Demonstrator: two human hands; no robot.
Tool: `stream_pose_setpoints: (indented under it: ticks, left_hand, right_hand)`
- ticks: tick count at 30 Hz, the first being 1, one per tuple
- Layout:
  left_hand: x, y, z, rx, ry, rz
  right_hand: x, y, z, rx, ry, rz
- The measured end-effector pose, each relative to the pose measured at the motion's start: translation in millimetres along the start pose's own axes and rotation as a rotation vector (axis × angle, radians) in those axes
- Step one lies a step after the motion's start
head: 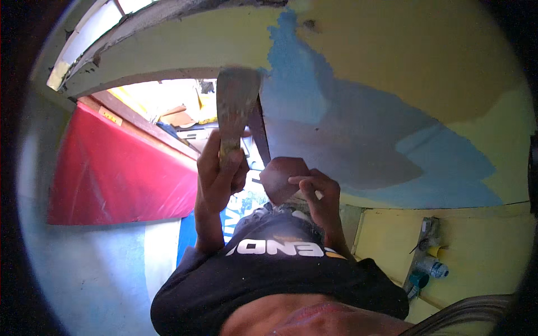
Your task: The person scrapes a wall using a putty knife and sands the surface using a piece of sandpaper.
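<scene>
My left hand (218, 178) is wrapped around a putty knife (237, 101). Its wide, stained blade points up in front of the bright opening. In my right hand (323, 195) a flat, angular brownish piece (283, 178) is held at its edge between finger and thumb; its material is unclear. The two hands are raised before my chest, apart from each other. Beyond them stands a painted wall (357, 143) with blue, grey and yellow-green patches meeting in ragged edges.
A red sheet-like panel (130, 172) hangs at the left beside a bright opening (147, 96) with cluttered items beyond. On the right wall a narrow shelf (414, 256) carries a clear bottle (435, 269), a teal cup (419, 278) and other small things. High on the left is a window (94, 35).
</scene>
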State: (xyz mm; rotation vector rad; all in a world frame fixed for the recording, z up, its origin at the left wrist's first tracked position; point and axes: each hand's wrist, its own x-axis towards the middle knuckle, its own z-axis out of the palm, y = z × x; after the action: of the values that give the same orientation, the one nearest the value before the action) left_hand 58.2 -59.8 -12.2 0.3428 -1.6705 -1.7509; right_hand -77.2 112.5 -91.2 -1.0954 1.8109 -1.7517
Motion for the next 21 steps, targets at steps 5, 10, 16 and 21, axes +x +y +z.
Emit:
stream_pose_setpoints:
  ticks: [5, 10, 16, 21]
  left_hand:
    - [1, 3, -1, -0.013, -0.036, -0.032]
    - [-2, -1, -2, -0.047, -0.007, 0.038]
    - [9, -2, -1, -0.009, -0.052, 0.098]
    - [6, -1, -4, -0.021, -0.075, 0.067]
  right_hand:
    - [1, 4, 2, 0.008, 0.019, 0.012]
    - [0, 2, 9, -0.032, -0.032, -0.048]
    - [-3, -6, 9, -0.022, -0.031, -0.021]
    - [-5, 4, 3, -0.075, 0.056, -0.032]
